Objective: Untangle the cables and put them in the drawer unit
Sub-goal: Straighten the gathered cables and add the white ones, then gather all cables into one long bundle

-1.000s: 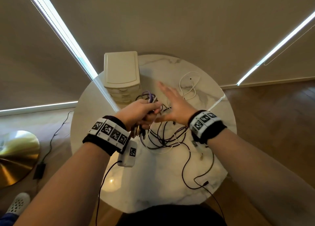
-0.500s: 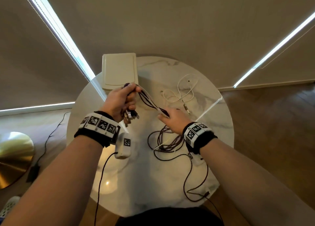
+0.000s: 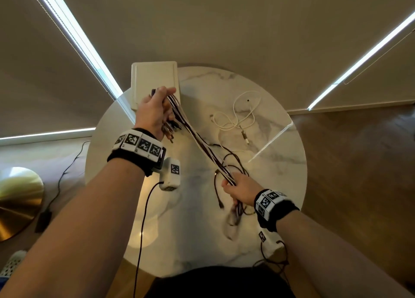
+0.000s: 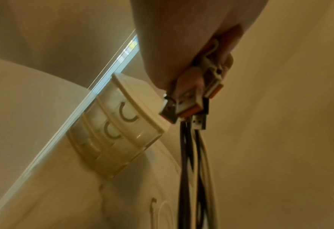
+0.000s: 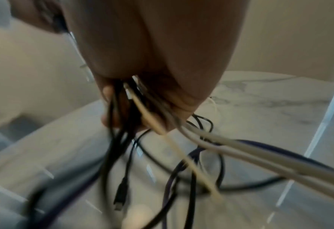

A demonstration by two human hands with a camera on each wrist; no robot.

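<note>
One bundle of cables is stretched above the table between two hands. The left hand grips the plug ends; the right hand is closed around the strands. One drawer unit stands behind, two handles visible. One white cable lies apart. The strand count is blurred.

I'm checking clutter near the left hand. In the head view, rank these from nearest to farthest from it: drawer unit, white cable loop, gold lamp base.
1. Drawer unit, just behind the left hand.
2. White cable loop, to its right on the table.
3. Gold lamp base, on the floor, far left.
</note>
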